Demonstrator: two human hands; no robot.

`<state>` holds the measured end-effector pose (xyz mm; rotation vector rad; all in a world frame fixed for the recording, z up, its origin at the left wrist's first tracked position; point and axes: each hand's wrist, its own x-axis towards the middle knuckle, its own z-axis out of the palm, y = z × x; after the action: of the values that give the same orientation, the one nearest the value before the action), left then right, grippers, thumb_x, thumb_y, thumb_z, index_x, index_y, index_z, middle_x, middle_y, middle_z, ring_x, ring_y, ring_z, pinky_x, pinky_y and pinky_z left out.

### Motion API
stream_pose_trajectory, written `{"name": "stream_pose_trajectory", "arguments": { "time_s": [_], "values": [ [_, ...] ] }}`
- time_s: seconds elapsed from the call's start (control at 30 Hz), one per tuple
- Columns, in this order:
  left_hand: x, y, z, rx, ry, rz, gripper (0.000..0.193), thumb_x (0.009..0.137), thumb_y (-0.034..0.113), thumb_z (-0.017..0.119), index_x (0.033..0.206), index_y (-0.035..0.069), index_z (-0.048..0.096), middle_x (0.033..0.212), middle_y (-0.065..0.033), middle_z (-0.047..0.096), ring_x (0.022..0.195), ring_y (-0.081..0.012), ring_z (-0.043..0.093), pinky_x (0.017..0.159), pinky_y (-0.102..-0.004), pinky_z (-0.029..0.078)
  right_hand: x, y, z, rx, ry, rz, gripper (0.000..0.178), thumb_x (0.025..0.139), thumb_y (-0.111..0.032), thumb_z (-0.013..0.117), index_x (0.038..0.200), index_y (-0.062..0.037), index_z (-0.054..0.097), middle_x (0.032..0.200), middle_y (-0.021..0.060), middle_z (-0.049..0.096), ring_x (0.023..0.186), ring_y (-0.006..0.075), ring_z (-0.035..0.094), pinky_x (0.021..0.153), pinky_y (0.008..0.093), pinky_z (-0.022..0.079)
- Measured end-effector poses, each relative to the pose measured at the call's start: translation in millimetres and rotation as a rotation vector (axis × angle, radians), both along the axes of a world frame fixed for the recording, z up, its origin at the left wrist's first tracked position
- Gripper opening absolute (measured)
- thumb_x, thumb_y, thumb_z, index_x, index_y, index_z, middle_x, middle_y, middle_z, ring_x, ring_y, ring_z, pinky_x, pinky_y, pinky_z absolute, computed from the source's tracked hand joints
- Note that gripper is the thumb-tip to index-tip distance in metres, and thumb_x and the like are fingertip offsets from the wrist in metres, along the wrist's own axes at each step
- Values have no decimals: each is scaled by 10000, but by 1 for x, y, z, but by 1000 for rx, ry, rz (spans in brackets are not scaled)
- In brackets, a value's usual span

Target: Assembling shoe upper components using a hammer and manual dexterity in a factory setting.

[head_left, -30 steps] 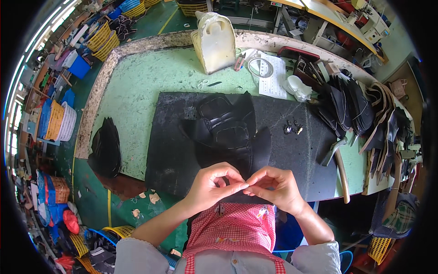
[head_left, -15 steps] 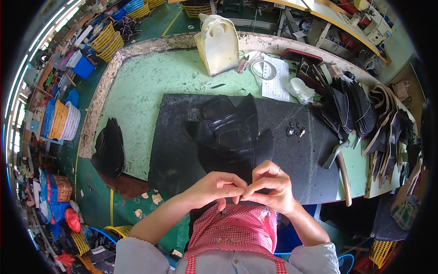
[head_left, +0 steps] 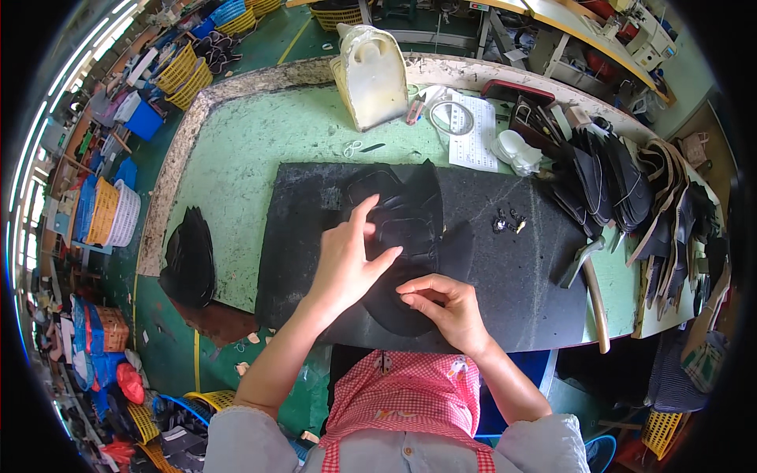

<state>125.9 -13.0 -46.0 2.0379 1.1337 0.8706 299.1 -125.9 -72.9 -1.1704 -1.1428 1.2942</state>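
Observation:
A stitched black leather piece [head_left: 406, 233] with flaps lies on the dark work mat [head_left: 512, 292] in front of me. My left hand [head_left: 341, 268] is over its left side, thumb and forefinger spread wide with nothing between them. My right hand [head_left: 451, 309] is at the near part of the leather, thumb and forefinger pinched together. Whatever the pinch holds, if anything, is too small to make out. To the right on the mat is a little cluster of small shiny metal pieces [head_left: 509, 222].
A hammer [head_left: 591, 292] lies at the mat's right edge, below bundled black leather pieces [head_left: 623, 185]. A black stack [head_left: 189, 256] is at the table's left edge. Farther back are a cream-coloured container [head_left: 371, 79], a tape ring [head_left: 452, 118], a printed sheet [head_left: 477, 146] and a snipper [head_left: 415, 109].
My hands were together at the table's near edge, fingertips meeting. Now they are apart: the left has reached forward and opened over the leather, the right has moved slightly forward, still pinched.

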Motion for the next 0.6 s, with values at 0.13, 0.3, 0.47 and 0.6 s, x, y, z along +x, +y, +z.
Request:
{"name": "stream_pose_trajectory", "arguments": {
  "time_s": [0.13, 0.3, 0.47, 0.6],
  "values": [
    [7, -3, 2, -454, -370, -87, 401, 948, 79, 715, 1320, -5, 593, 935, -27, 711, 870, -56, 620, 774, -242, 507, 8, -2, 7, -109, 231, 22, 158, 955, 23, 661, 1113, 22, 651, 1054, 148, 731, 966, 187, 723, 836, 294, 598],
    [1, -29, 22, -647, -578, -130, 166, 984, 87, 684, 1100, -31, 691, 898, 20, 676, 819, -17, 577, 709, -197, 474, 16, -7, 37, 102, 356, -61, 155, 958, 20, 661, 1105, 34, 616, 1077, 180, 736, 953, 210, 738, 797, 293, 614],
    [3, -48, 40, -581, -610, -104, 169, 975, 79, 696, 1099, -37, 696, 851, 23, 661, 741, 0, 558, 629, -180, 447, 11, -1, 55, 280, 144, -220, 135, 862, 20, 775, 978, 2, 709, 997, 90, 715, 774, 98, 643, 707, 234, 530],
    [5, -54, 45, -546, -604, -95, 174, 966, 69, 704, 1100, -43, 708, 849, 20, 659, 716, 7, 533, 602, -178, 414, 5, 0, 57, 312, 134, -286, 163, 801, 23, 825, 934, -28, 748, 934, 28, 675, 709, 56, 500, 662, 224, 442]
  ]
}}
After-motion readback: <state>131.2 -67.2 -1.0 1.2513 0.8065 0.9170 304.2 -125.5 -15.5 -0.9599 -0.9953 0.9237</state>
